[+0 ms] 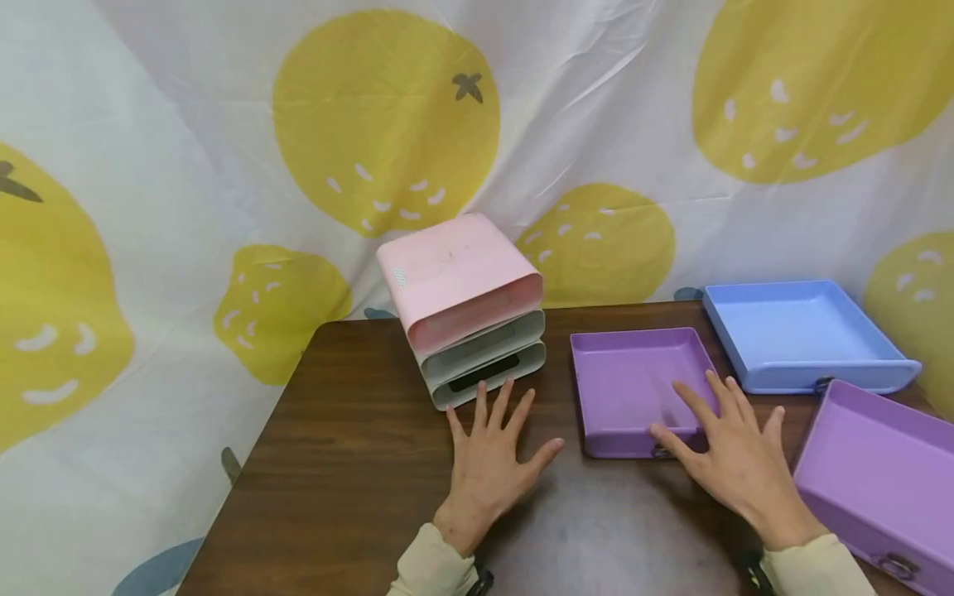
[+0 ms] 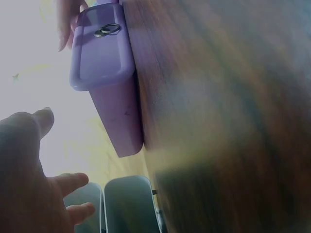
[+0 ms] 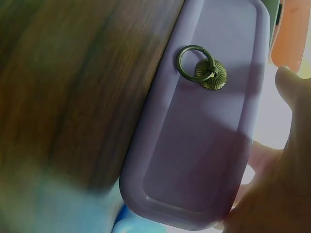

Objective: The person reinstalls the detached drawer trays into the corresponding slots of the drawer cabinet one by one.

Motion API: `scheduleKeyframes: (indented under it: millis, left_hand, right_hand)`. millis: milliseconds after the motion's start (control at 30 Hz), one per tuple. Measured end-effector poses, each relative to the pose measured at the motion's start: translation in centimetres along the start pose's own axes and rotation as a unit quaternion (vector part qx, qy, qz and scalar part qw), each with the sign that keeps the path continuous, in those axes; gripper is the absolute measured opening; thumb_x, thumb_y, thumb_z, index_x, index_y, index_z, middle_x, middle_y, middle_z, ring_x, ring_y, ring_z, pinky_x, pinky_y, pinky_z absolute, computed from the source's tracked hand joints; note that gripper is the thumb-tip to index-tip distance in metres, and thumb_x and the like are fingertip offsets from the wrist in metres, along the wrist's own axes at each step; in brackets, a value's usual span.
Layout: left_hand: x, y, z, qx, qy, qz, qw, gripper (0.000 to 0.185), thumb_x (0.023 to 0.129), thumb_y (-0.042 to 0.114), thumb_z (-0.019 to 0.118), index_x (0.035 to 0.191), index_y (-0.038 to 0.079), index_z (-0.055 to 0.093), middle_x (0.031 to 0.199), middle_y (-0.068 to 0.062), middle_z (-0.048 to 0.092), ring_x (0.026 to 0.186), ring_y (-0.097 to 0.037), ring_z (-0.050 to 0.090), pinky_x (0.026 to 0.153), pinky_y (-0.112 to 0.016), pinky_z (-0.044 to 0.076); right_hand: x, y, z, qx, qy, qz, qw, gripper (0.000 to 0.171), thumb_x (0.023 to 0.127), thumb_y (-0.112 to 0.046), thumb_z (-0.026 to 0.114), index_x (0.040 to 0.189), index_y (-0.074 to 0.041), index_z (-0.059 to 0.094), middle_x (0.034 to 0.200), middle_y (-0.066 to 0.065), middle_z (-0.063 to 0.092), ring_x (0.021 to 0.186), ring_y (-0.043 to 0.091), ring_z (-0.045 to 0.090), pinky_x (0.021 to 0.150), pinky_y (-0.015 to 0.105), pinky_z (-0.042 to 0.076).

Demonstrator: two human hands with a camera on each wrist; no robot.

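Left hand [image 1: 486, 468] spread, grasping nothing, near the stacked case [image 1: 462, 269]. Right hand [image 1: 738, 468] likewise released, partly covering the middle purple drawer [image 1: 633, 381] on the table [image 1: 343, 480] — contact unclear. Second purple drawer [image 1: 887, 480] — cut off at right.

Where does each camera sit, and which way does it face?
Head: on the head, facing forward and down at stacked cases and the purple tray beside them; left hand, right hand and sleeves show.
Left wrist: on that wrist, facing along the table at that tray; left hand partly shows, right hand too.
Right wrist: on that wrist, facing the tray's front; right hand partly shows.
Both wrist views share the tray's ring pull.
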State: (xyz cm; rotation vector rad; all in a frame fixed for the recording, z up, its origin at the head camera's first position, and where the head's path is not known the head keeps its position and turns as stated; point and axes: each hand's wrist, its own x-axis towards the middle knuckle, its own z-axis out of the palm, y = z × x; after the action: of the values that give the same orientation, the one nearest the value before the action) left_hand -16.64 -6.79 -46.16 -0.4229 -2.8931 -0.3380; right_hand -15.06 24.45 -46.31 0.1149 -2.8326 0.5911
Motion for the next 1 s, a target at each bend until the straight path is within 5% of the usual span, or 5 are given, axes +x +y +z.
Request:
scheduleKeyframes:
  millis: [333,633,800,1000]
  left_hand:
    - [0.12,-0.11,0.18,-0.003,-0.003,-0.008,1.0000,0.081,0.094,0.081,0.041,0.163,0.039,0.032,0.175,0.005,0.024,0.164,-0.035,0.014,0.120,-0.080,0.015]
    - [0.16,-0.14,0.15,-0.014,-0.006,-0.012,0.9998,0.081,0.095,0.081,0.040,0.163,0.038,0.033,0.175,0.004,0.024,0.164,-0.036,0.016,0.120,-0.079,0.015]
    - [0.17,-0.38,0.34,-0.044,0.017,-0.013,0.9988,0.070,0.102,0.069,0.041,0.160,0.030,0.043,0.172,-0.001,0.034,0.160,-0.038,0.027,0.120,-0.078,0.019]
    - [0.32,-0.58,0.32,-0.068,0.074,-0.013,0.9948,0.055,0.105,0.054,0.050,0.147,0.020,0.060,0.159,-0.007,0.053,0.150,-0.035,0.046,0.116,-0.070,0.035]
  right_hand:
    - [-0.04,0.11,-0.12,0.006,0.002,-0.007,1.000,0.090,0.084,-0.070,0.072,0.153,-0.017,0.049,0.166,0.032,0.027,0.157,0.053,0.015,0.108,0.090,0.011]
    - [-0.36,0.50,0.12,0.030,0.025,-0.016,0.999,0.073,0.077,-0.050,0.088,0.124,0.002,0.068,0.159,0.039,0.031,0.147,0.060,0.030,0.100,0.082,0.037]
    - [-0.47,0.41,0.17,0.043,0.021,0.009,0.999,0.060,0.078,-0.044,0.090,0.109,0.003,0.070,0.157,0.041,0.032,0.140,0.061,0.034,0.088,0.081,0.044]
    - [-0.49,0.49,0.09,0.046,0.002,0.021,0.999,0.057,0.081,-0.047,0.087,0.108,0.000,0.071,0.155,0.043,0.032,0.140,0.062,0.033,0.088,0.083,0.042]
